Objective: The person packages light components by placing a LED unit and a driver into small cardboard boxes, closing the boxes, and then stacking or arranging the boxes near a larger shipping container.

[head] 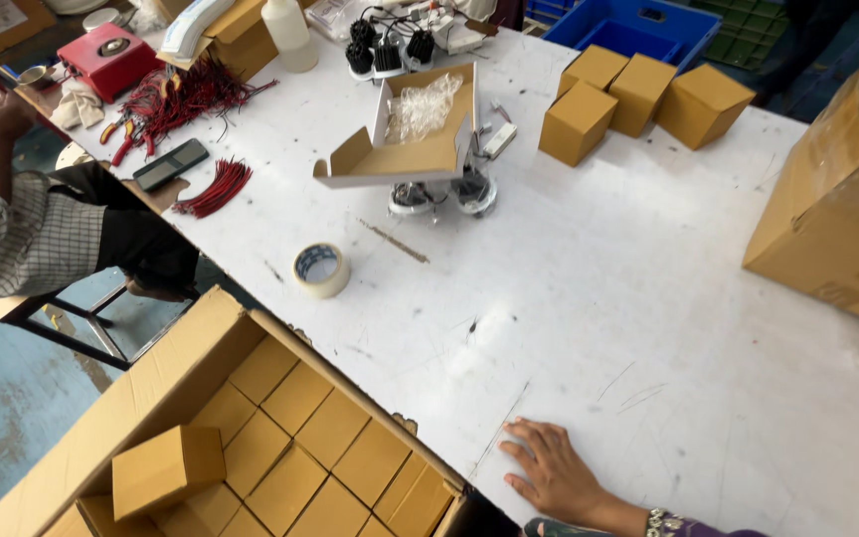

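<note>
My right hand (552,470) lies flat on the white table (599,298) near its front edge, palm down, fingers spread and holding nothing. A patterned sleeve cuff shows at the wrist. Just left of the hand stands a large open carton (151,383) packed with several small brown boxes in rows. One small box (167,467) sits loose on top of them. My left hand is out of sight.
A tape roll (321,268) lies mid-table, with an open box (405,149) propped over round fittings behind it. Three small boxes (638,94) stand far right, by a big carton (842,199). Red wire bundles (213,189), pliers and a phone lie near a seated person (22,229) at left.
</note>
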